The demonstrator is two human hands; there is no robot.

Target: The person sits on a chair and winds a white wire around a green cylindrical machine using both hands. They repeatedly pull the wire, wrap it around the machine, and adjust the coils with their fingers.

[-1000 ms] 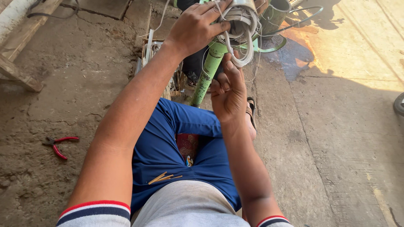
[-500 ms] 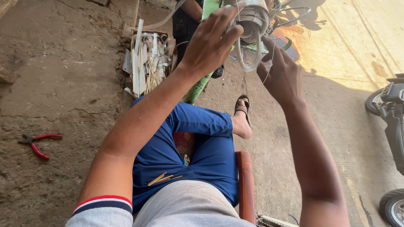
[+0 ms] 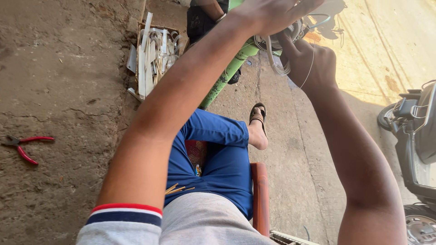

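Head view: both hands work at the top edge of the frame on a coil [image 3: 284, 43] of pale wire wound on a round metal part that is mostly cut off by the frame. The left hand [image 3: 268, 13] lies over the coil from above, its fingers curled down onto it. The right hand [image 3: 311, 63] sits just below and to the right, fingers closed on the hanging wire loops, with one thin strand running down across the back of the hand. So the coil lies between the two hands, above the right and under the left; the left is the nearer to its body. A green pipe [image 3: 227, 75] slants down and leftward from under the coil, its long axis pointing toward the knee.

The ground is rough concrete floor. A box of scrap strips [image 3: 154, 50] stands left of the pipe, red pliers [image 3: 25, 145] lie well apart at far left, and a scooter [image 3: 415, 136] is parked at right
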